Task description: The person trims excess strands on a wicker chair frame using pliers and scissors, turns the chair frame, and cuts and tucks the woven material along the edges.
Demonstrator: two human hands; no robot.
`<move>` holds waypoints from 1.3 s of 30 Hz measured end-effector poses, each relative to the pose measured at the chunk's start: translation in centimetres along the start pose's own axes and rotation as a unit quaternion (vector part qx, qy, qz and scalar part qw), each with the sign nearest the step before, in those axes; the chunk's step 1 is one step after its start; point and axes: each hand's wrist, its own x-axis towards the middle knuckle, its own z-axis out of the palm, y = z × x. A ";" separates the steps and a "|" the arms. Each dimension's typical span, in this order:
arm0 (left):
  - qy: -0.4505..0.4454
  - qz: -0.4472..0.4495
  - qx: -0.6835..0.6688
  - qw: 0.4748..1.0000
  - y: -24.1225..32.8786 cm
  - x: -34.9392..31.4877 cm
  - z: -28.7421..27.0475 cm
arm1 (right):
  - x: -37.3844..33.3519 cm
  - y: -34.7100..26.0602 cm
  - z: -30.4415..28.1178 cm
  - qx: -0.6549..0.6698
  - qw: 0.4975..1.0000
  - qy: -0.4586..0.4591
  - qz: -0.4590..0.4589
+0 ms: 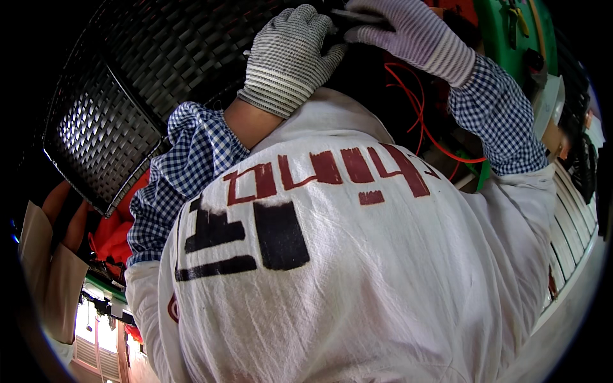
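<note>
Both my hands wear striped knit gloves and are close together at the top, beside a dark woven wicker-like piece. My left hand is closed, its fingers bent away from view at the edge of the weave; whatever it grips is hidden. To its right, my right hand is closed with its fingers directed toward the left one. A thin dark object shows at its fingers, too dim to name. Blue-checked sleeve covers run along both my forearms.
Loops of red cord hang below my right hand. A green surface with small tools lies at the upper right. Red cloth is at the left, near another person's bare limbs. Slatted pale boards stand at the right.
</note>
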 end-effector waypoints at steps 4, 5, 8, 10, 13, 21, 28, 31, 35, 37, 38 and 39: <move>0.011 -0.004 -0.003 1.000 0.0 -0.1 -0.2 | -1.1 -0.4 -0.9 0.109 0.989 0.033 0.097; 0.008 -0.006 0.001 1.000 0.0 0.0 -0.1 | -1.8 -1.2 -1.1 0.056 0.994 0.038 0.080; -0.011 -0.015 -0.006 1.000 0.3 0.1 -0.3 | -3.7 0.8 2.2 -0.089 0.991 0.032 0.093; 0.012 0.012 0.031 0.999 -1.1 -0.2 1.1 | -4.2 1.5 3.9 -0.084 0.992 0.057 0.073; 0.046 0.051 0.070 0.995 -1.6 -0.3 1.8 | -4.5 1.7 4.9 -0.072 0.993 0.082 0.048; 0.050 0.065 0.078 0.994 -1.7 -0.4 1.9 | -4.3 0.7 4.7 -0.190 0.979 0.017 0.073; 0.047 0.064 0.078 0.994 -1.7 -0.2 2.0 | -4.1 0.5 5.1 -0.195 0.976 0.060 0.070; 0.041 0.052 0.072 0.995 -1.4 -0.2 2.0 | -4.2 0.6 5.4 -0.198 0.975 0.070 0.068; 0.054 0.066 0.083 0.993 -1.6 -0.1 2.1 | -4.1 0.2 5.5 -0.197 0.974 0.042 0.104; 0.050 0.075 0.072 0.993 -1.2 0.3 2.1 | -4.5 -0.6 5.2 -0.202 0.970 0.043 0.125; 0.049 0.066 0.072 0.994 -1.2 0.1 1.9 | -4.2 -1.2 5.0 -0.227 0.964 0.037 0.136; 0.050 0.061 0.076 0.994 -1.2 -0.1 1.9 | -3.9 -1.5 4.8 -0.252 0.956 0.031 0.148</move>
